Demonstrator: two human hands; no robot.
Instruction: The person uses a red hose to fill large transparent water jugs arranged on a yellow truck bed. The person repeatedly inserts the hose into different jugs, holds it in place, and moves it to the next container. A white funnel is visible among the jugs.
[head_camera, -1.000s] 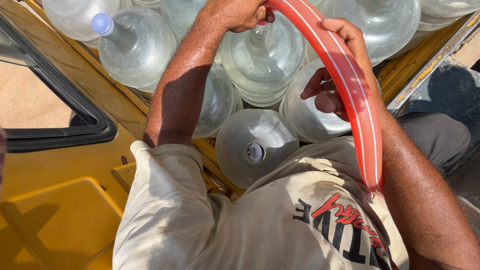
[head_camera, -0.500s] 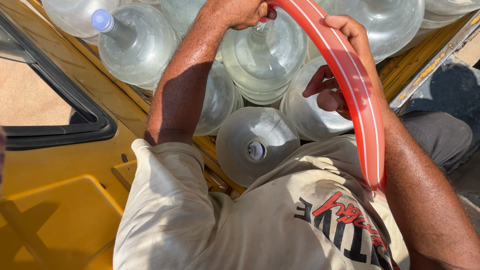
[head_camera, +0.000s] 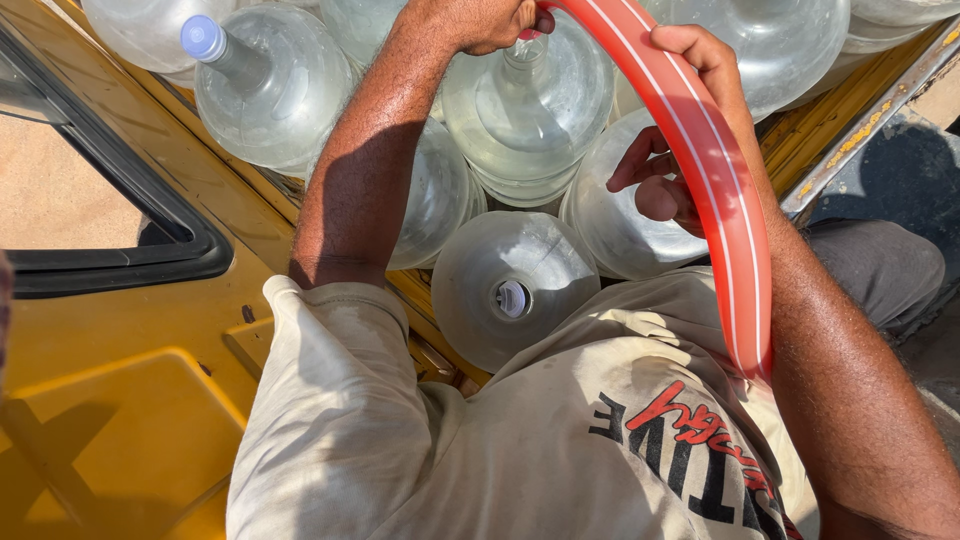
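Clearly, from the head view — the only one — the person leans over a yellow vehicle body (head_camera: 120, 420) loaded with big clear water jugs. The left hand (head_camera: 480, 20) is closed in a fist around the end of the red hose (head_camera: 700, 170), right over the neck of the middle jug (head_camera: 525, 110); the grip there is tight, fingers fully wrapped. The right hand (head_camera: 680, 130) holds the same hose further along, fingers curled loosely under it, thumb side hidden. From there the hose arcs down past the right forearm toward the grey shirt (head_camera: 560, 440).

To do this well, I would judge, the hose end should stay straight above the jug mouth, and the right hand should keep the curve smooth — no kink.

Counting: one hose, two hands, about nine jugs in sight, some cut by the frame. One jug (head_camera: 265, 85) wears a blue cap; another (head_camera: 510, 290) lies with its mouth toward us.
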